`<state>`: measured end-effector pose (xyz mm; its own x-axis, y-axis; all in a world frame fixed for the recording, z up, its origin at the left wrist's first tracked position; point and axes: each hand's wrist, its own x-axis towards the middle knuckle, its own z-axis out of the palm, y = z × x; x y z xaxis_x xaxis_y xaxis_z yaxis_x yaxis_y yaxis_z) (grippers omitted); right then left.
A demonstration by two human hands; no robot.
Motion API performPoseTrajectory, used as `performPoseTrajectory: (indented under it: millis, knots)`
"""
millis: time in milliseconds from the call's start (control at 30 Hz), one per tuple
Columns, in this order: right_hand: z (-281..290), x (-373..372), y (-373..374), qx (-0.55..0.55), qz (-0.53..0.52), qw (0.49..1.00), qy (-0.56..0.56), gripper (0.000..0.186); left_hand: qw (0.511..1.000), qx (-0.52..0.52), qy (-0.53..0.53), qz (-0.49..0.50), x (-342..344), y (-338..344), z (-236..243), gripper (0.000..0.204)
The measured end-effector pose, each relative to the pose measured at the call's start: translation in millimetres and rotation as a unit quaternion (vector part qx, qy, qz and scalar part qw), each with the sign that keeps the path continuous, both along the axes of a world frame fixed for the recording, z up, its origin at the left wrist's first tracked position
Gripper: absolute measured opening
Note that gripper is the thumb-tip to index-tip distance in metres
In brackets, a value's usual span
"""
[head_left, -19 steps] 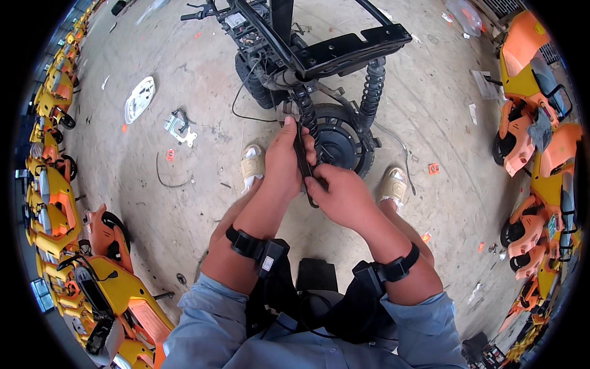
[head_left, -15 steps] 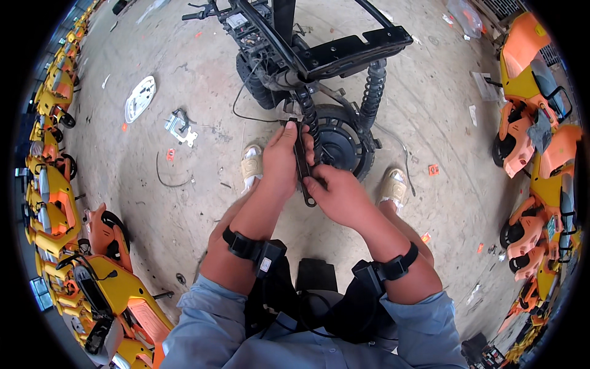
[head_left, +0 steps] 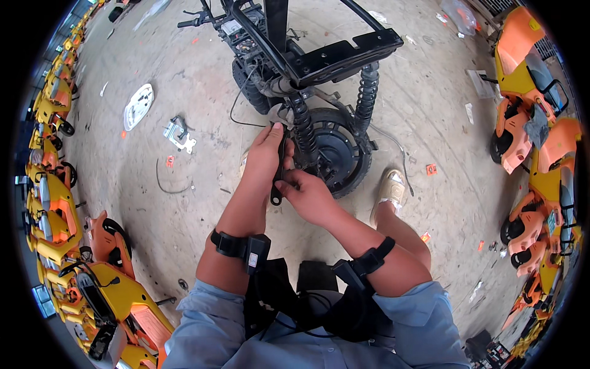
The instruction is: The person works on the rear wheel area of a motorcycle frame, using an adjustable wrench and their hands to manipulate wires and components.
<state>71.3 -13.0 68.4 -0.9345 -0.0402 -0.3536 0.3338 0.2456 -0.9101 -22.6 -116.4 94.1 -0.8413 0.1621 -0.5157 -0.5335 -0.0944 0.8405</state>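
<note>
My left hand point(head_left: 265, 150) is wrapped around the upper part of a dark wrench point(head_left: 280, 167), its thumb lying along the handle. Lower down, my right hand point(head_left: 308, 195) grips the same handle near the end with the hole. The wrench's head is partly hidden, close beside the left shock absorber point(head_left: 303, 128) of a stripped scooter frame point(head_left: 345, 58). Just right of my hands stands the rear wheel point(head_left: 335, 157) with its black hub. A second shock absorber point(head_left: 366, 98) rises on the wheel's far right side.
A white oval panel point(head_left: 139, 106) and a metal bracket point(head_left: 179, 133) lie on the concrete floor at left. A black cable point(head_left: 166, 179) lies nearer. Rows of yellow and orange scooters point(head_left: 126, 298) line both sides. A thin cable point(head_left: 393, 142) trails right of the wheel.
Both hands and the wrench have shifted left in view, and the handle now slants the other way, its lower end to the left. My left foot is now mostly hidden behind the arm.
</note>
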Motion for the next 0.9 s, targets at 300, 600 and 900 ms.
performPoseTrajectory:
  millis: [300,600,900]
  knots:
    - [-9.6,-14.3,-23.7,-0.087,-0.005,0.996,0.018,0.027,0.990,-0.080,0.056,-0.097,-20.0,-17.6,5.7,0.036]
    - [3.0,-34.5,-23.4,-0.106,0.043,0.993,-0.029,0.028,0.986,-0.094,0.037,-0.135,-27.8,-27.7,22.6,0.036]
    - [3.4,-49.3,-23.0,-0.110,0.089,0.989,-0.045,0.025,0.975,-0.129,0.013,-0.180,-43.2,-30.5,29.4,0.033]
